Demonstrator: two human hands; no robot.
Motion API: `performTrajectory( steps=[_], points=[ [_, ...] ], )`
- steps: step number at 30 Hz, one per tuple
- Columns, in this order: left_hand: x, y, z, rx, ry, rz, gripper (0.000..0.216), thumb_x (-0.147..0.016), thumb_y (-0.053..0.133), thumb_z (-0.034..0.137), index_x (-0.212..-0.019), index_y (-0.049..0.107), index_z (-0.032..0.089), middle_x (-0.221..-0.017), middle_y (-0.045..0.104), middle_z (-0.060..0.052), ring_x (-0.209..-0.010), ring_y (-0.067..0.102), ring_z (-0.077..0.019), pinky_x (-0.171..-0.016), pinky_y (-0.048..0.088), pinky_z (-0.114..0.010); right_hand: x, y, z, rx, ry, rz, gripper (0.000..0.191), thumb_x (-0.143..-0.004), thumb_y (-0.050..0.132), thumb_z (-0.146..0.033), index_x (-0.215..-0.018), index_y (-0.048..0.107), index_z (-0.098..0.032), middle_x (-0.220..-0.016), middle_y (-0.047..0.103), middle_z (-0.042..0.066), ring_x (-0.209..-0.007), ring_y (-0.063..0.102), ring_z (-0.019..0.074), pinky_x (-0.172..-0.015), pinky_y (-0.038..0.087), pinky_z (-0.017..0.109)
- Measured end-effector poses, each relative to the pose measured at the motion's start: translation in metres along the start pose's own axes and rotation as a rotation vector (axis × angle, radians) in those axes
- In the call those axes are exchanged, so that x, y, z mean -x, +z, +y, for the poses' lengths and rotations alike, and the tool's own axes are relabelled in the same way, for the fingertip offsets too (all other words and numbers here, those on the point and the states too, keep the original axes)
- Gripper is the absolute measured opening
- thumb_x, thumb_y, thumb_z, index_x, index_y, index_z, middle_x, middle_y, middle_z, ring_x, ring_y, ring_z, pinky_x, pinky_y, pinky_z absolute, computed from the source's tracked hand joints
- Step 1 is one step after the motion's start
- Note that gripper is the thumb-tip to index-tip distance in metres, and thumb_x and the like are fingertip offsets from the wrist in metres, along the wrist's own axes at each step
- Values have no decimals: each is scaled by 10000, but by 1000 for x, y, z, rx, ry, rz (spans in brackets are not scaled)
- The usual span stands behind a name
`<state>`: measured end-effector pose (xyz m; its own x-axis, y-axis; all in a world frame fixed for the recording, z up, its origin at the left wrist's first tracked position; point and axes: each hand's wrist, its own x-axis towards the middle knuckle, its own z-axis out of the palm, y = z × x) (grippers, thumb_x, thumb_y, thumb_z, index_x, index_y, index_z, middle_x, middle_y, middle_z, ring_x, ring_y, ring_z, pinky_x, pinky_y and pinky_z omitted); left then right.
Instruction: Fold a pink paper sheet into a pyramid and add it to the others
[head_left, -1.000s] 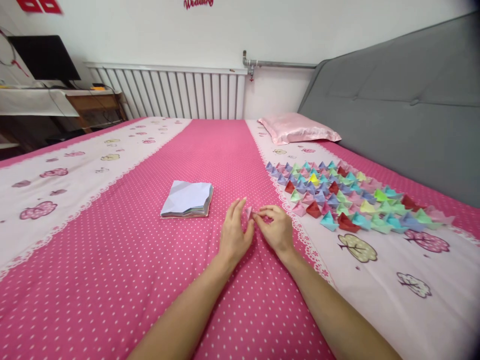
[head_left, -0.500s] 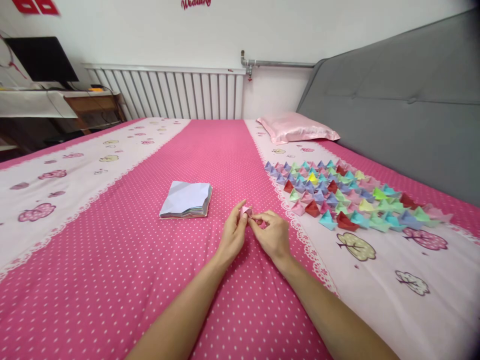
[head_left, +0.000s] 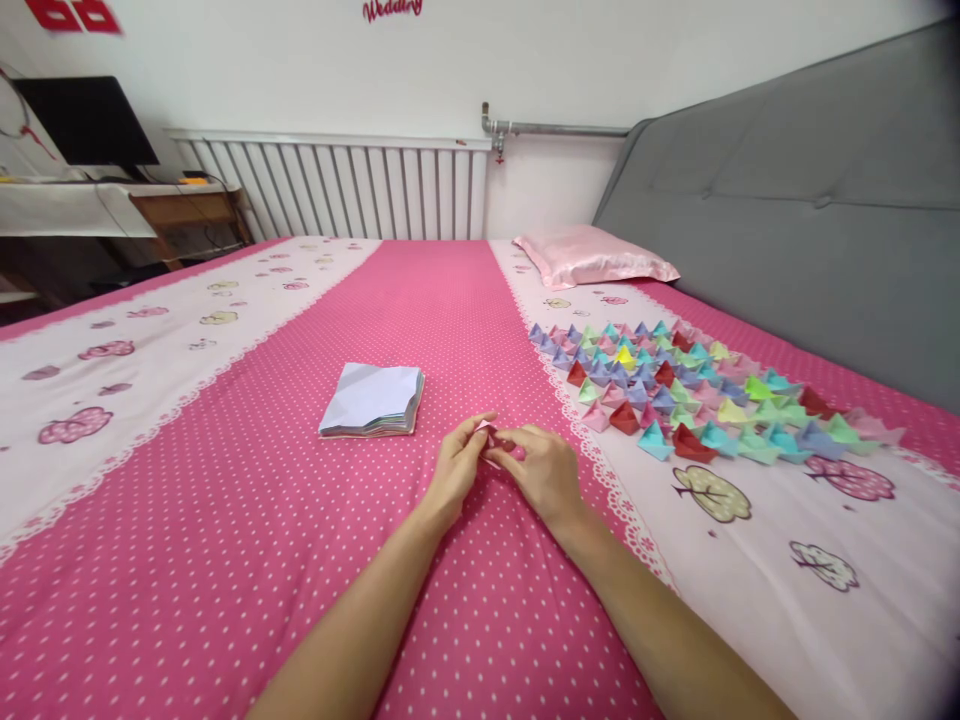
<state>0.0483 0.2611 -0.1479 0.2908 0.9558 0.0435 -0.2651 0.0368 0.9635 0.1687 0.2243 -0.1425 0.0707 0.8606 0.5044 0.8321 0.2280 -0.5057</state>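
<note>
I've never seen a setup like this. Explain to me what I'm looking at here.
There is no machine here, just a person's two bare hands. The view comes from a camera worn on the head, looking forward and down, so the arms reach in from the bottom.

The surface is a bed cover, pink and white. A stack of paper lies left of the hands, many colorful paper boats stand on the right, and a pillow lies farther back.

The left hand holds a small piece of pink paper. The right hand has its fingertips at it; whether they pinch it is hard to see.
</note>
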Motion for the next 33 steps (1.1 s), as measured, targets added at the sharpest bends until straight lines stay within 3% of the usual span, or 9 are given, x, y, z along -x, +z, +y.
performTrajectory(
  steps=[17,33],
  points=[
    [2,0,3,15,-36,27,261,-711,606,318,-907,605,146,-732,624,-9,-618,567,-111,-649,435,-240,0,1,0,-70,-34,33,167,-739,660,-328,-897,674,-275,-792,674,-9,-694,586,149,-649,408,256],
    [3,0,5,23,-60,11,242,-739,596,304,-923,611,148,-743,631,-14,-645,578,-108,-667,429,-233,0,0,0,-92,-48,31,125,-748,652,-306,-859,681,-254,-767,674,-10,-667,579,137,-634,400,247]
  ],
)
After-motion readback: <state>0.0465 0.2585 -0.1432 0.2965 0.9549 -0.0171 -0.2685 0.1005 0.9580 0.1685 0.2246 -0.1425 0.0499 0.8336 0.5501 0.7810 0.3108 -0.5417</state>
